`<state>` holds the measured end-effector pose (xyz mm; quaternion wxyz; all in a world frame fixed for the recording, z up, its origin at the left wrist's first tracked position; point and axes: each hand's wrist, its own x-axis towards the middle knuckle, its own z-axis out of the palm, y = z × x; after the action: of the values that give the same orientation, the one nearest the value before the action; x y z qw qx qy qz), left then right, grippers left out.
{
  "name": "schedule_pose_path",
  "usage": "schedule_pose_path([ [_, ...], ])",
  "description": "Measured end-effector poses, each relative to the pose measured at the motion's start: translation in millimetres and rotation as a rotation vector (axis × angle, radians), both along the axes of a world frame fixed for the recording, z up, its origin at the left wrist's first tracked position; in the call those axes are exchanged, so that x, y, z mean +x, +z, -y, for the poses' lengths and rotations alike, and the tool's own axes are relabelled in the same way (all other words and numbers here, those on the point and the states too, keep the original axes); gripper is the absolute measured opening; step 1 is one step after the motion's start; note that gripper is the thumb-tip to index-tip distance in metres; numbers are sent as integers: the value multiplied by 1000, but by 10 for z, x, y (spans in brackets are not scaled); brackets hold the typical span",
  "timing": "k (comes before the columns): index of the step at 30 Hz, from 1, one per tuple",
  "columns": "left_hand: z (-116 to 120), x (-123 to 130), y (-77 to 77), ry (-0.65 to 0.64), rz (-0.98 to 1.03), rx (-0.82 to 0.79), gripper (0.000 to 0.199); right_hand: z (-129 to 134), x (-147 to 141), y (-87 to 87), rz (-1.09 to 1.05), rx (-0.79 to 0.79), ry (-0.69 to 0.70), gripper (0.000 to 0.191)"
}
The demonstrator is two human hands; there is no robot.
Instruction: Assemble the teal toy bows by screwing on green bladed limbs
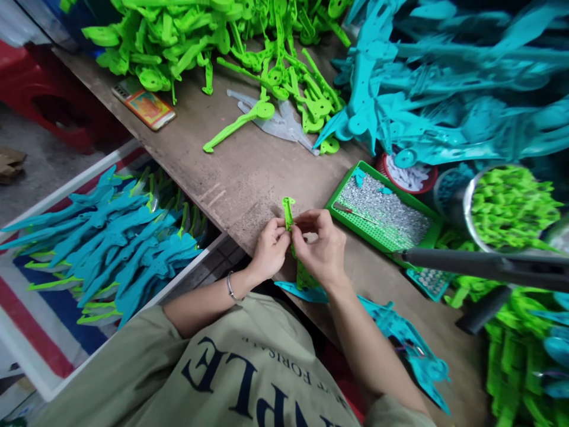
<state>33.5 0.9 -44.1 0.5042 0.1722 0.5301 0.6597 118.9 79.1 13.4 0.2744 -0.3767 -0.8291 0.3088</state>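
Near the table's front edge, both hands pinch one slim green plastic part (288,214), which stands up between the fingertips. My left hand (272,249) closes on its left side, a bracelet at the wrist. Thumb and fingers of my right hand (320,244) press against the part from the other side; anything small between them is hidden. Just below the hands lies another green piece (306,277) on a blue plastic part (306,293), partly covered by my right wrist. A further blue part (406,341) rests beside my right forearm.
A green tray (329,204) of small metal pieces stands right, beside a red bowl (413,187) and a metal bowl (472,228). A dark rod (480,265) juts in. Green parts (178,41) and blue parts (444,89) pile behind. A phone (149,110) and a blue-filled bin (204,252) are left.
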Motion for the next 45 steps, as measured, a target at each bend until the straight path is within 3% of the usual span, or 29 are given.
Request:
schedule_pose_path([
  [12, 14, -15, 62, -3, 14, 69, 21, -31, -1, -15, -1, 7, 14, 15],
  [17, 37, -20, 16, 7, 11, -2, 30, -34, 13, 16, -11, 1, 10, 14],
  [24, -22, -10, 19, 37, -122, -64, 16, -1, 87, 12, -29, 35, 42, 16],
  [35, -15, -28, 83, 36, -254, -55, 13, -1, 52, -7, -4, 21, 27, 13],
  [40, 3, -35, 51, 33, -263, -21, 13, 47, 98, -68, 153, 248, 78, 9],
  [45, 33, -36, 15, -2, -205, -3, 20, 175, 167, -97, 296, 378, 204, 24],
])
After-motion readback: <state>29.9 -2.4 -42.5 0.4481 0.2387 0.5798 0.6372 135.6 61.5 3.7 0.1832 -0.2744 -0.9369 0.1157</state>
